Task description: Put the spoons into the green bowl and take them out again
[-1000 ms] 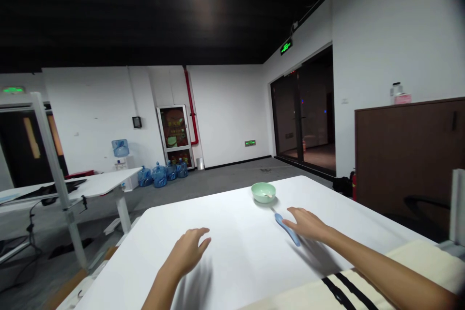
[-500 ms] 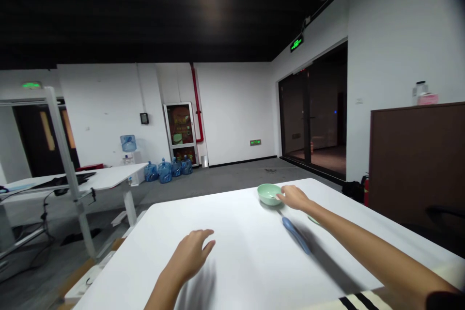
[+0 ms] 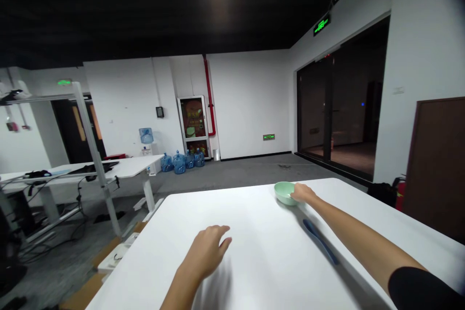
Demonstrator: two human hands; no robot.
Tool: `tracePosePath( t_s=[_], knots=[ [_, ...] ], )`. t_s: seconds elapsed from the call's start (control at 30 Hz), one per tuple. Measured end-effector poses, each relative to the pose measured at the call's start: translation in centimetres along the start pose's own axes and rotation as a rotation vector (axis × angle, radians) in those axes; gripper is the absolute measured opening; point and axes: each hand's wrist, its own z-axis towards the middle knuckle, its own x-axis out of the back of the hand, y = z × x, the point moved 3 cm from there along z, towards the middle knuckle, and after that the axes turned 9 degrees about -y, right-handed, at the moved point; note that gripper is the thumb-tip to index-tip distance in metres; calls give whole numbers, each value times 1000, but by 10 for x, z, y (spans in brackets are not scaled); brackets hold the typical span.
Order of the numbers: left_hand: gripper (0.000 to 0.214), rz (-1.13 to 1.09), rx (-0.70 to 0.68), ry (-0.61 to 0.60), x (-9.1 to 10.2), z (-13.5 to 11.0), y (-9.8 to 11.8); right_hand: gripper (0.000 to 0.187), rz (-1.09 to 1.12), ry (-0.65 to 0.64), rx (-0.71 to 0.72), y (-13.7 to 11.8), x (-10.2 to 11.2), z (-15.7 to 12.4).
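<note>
Left hand open above white table, right hand hooked on green bowl

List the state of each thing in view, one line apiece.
Green bowl, upright on the white table
Right hand, fingers at the bowl's rim
Left hand, open, fingers spread over the table
Blue-handled utensil, lying flat on the table
Blue water jugs, standing on the floor
</note>
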Motion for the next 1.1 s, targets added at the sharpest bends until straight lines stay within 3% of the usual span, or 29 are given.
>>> tracePosePath(
  t_s=[0.13, 0.27, 0.5, 0.67, 0.8, 0.97, 1.1],
  knots=[
    [50, -12, -15, -7, 1, 1, -2, 57, -7, 4, 10, -3, -3, -2],
    [49, -6, -5, -18, 2, -1, -1, 52, -8, 22, 22, -7, 7, -14],
    [48, -1, -8, -2, -2, -2, 0, 54, -10, 36, 158, -13, 27, -60],
    [49, 5, -33, -14, -3, -3, 0, 56, 70, -270, 257, -21, -3, -113],
    [50, 5, -34, -16, -4, -5, 1, 59, 115, -412, 310, -28, -37, -144],
    [51, 12, -24, -17, -4, -7, 5, 55, 104, -485, 331, -33, -70, -157],
    [52, 1, -12, -17, -5, -6, 6, 53, 63, -490, 313, -33, -77, -165]
  ],
)
